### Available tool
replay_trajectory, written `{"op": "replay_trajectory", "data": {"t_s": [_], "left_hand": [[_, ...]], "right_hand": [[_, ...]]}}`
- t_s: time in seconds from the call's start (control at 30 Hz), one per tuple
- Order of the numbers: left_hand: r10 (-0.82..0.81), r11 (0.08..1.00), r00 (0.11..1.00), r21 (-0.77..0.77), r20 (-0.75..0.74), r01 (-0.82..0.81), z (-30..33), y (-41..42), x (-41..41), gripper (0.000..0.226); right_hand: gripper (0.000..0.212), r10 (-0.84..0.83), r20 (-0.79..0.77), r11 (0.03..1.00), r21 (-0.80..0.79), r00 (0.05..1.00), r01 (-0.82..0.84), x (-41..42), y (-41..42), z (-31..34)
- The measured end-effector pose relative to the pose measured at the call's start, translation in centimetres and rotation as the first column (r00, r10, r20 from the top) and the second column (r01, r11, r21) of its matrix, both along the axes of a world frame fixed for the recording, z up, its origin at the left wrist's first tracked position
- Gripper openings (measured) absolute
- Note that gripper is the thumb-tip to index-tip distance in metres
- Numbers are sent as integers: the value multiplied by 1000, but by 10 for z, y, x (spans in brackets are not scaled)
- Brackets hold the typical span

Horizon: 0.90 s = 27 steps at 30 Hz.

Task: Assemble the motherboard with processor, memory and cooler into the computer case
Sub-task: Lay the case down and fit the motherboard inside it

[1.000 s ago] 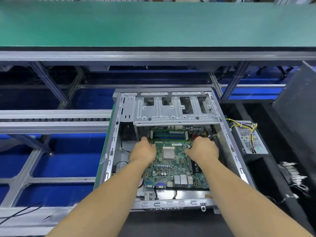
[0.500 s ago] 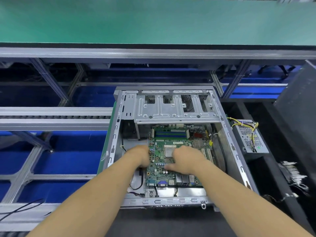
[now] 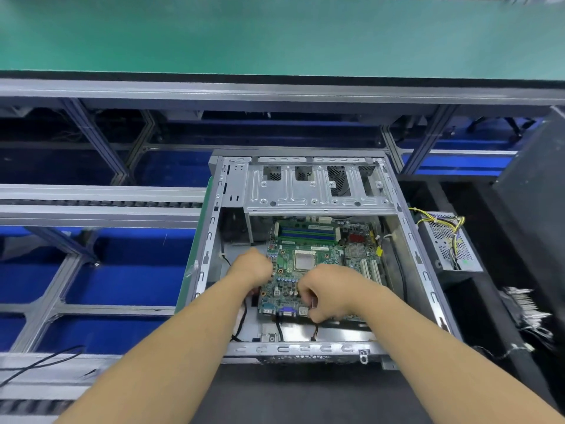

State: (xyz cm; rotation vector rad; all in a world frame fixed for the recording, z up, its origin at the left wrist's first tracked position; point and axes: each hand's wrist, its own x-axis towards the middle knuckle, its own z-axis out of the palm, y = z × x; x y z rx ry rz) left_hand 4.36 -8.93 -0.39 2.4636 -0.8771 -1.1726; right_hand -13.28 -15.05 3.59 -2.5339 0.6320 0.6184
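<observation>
Your hands have come back toward you over the last second: from the far half of the board (image 3: 308, 270) beside the processor (image 3: 304, 260), they now sit at its near end. Your left hand (image 3: 252, 266) curls its grip over the board's left edge; your right hand (image 3: 328, 292) is bunched over the near right part, above the port block (image 3: 284, 311), and seems to pinch something small and dark red, though you cannot tell what. The board has slid left and nearer within the case (image 3: 305, 255), so it looks as if you are lining its ports up with the rear wall; no cooler is fitted yet.

The board is a flat green panel crowded with small parts, with blue memory (image 3: 307, 233) sticks at its far end. The case is bare grey sheet steel, punched and ribbed, its drive cage (image 3: 315, 191) spanning the far side. A perforated metal box (image 3: 448, 241) with yellow wires sits just right of the case.
</observation>
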Motion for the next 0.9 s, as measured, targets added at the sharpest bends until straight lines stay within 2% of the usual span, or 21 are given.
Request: {"op": "replay_trajectory", "data": {"t_s": [0.07,0.13,0.17,0.23,0.27,0.3,0.33,0.43,0.47,0.57,0.6,0.67,0.7,0.73,0.8,0.83,0.9], "left_hand": [[88,994,996,-64,12,-87,-3,-2,2,15],[225,970,971,-74,-83,-231,-3,-1,4,9],[303,949,936,-34,-176,-314,0,-1,3,12],[336,942,918,95,-209,-323,-1,4,3,16],[399,917,882,123,-251,-380,-2,5,4,14],[388,922,880,121,-272,-369,-2,6,5,12],[439,898,834,177,-333,-402,2,7,4,14],[635,741,520,262,-570,-618,6,10,6,26],[660,700,462,262,-592,-664,8,12,6,25],[671,680,454,245,-586,-691,5,16,8,28],[671,665,404,265,-621,-698,5,16,8,29],[671,611,248,331,-699,-719,5,16,5,29],[658,620,232,340,-716,-707,6,17,2,28],[638,670,300,319,-709,-671,6,19,-1,25],[447,890,679,211,-582,-405,5,24,-7,24],[314,950,789,174,-529,-261,10,25,-11,25],[159,986,813,137,-561,-99,18,25,-17,30]], "right_hand": [[17,-29,56,1000,-4,998,29,-3,-1,1],[16,-77,120,997,34,990,73,-6,-3,2],[15,-102,155,994,53,983,95,-7,-4,3],[14,-130,213,991,70,968,117,-10,-5,3],[14,-135,237,990,72,962,121,-11,-5,3],[14,-143,262,989,79,954,126,-12,-5,3],[13,-160,290,986,98,944,137,-14,-6,3],[14,-275,400,957,201,875,209,-20,-9,3],[16,-323,441,941,243,837,235,-22,-10,4],[21,-435,531,897,330,727,295,-25,-12,8],[20,-456,542,887,343,705,310,-26,-12,10],[19,-489,564,871,356,665,339,-27,-13,13],[19,-505,576,862,361,642,355,-27,-15,15],[20,-520,585,854,367,622,368,-27,-17,18],[19,-530,594,848,371,605,379,-25,-21,25],[18,-518,595,855,356,614,377,-23,-22,29],[21,-473,582,881,305,661,362,-18,-23,33]]}}
